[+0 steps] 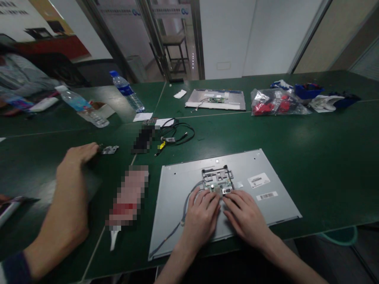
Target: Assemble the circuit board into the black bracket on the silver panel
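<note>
A grey display panel point(186, 189) lies back side up on the table in front of me. At its middle a small green circuit board point(219, 184) with a metal connector sits in a black frame point(217, 173). My left hand point(204, 211) grips the near left edge of the board with its fingertips. On the near right edge, beside the connector, my right hand point(244, 213) holds it likewise. Fingers cover the board's near edge. A grey cable point(187, 203) runs from the board past my left hand to the panel's near left corner.
Another person's arm point(71, 189) reaches in at left, its hand near a small metal piece point(110, 150). Black cables point(177, 138), a second panel point(233, 98), a plastic bag with red parts point(276, 104) and water bottles point(127, 90) lie beyond. A blurred pink object point(133, 193) lies left.
</note>
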{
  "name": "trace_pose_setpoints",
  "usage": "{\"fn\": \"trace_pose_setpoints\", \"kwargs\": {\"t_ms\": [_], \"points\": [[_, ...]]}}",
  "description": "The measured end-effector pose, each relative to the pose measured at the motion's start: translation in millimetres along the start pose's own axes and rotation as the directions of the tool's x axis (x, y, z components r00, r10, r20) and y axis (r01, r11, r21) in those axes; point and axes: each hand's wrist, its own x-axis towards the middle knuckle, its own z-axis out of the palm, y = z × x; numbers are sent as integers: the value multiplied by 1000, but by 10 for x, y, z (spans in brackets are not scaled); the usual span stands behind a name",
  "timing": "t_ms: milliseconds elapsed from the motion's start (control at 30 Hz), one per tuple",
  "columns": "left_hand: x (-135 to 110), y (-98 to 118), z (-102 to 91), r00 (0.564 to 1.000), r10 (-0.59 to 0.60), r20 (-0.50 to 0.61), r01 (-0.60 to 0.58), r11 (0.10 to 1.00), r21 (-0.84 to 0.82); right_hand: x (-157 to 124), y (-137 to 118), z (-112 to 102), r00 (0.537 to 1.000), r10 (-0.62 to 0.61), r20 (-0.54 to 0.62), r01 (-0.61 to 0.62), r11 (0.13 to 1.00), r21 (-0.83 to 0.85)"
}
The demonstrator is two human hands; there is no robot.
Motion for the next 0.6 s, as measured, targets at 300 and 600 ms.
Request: {"fn": "trace_pose_setpoints", "kwargs": {"t_ms": [300,600], "points": [[-76,52,38,1000,19,10,-19,999,-26,583,285,-24,995,-15,102,-3,985,171],[-172,5,155,998,30,47,-30,1000,-10,884,460,24,971,-81,226,44,986,163]]}}
